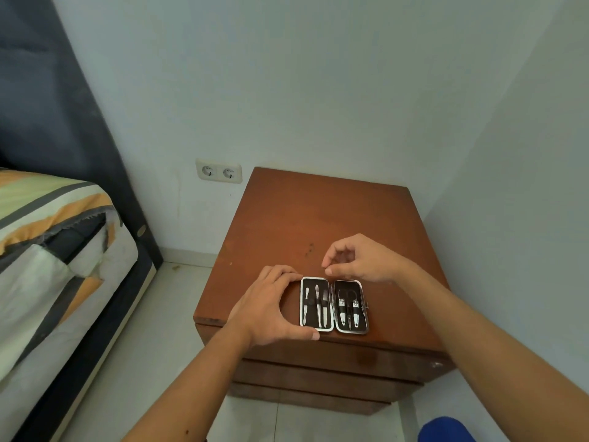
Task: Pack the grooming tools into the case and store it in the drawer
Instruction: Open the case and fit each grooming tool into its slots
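Note:
A small black grooming case [334, 305] with a silver rim lies open flat near the front edge of a brown wooden nightstand [318, 218]. Metal tools sit strapped in both halves: slim files on the left [317, 304], scissors and clippers on the right [350, 309]. My left hand [271, 306] grips the left half, fingers on its far corner and thumb on its near corner. Just beyond the right half's far edge my right hand [360, 260] hovers, fingers curled and fingertips close together, with nothing visibly in it. The stacked drawer fronts [325, 374] below the top are closed.
A bed [47, 250] with a striped cover and dark headboard stands at the left. A double wall socket [219, 171] is behind the nightstand. White walls close in behind and to the right. Pale floor tiles lie in front, with a blue object [446, 430] at the bottom right.

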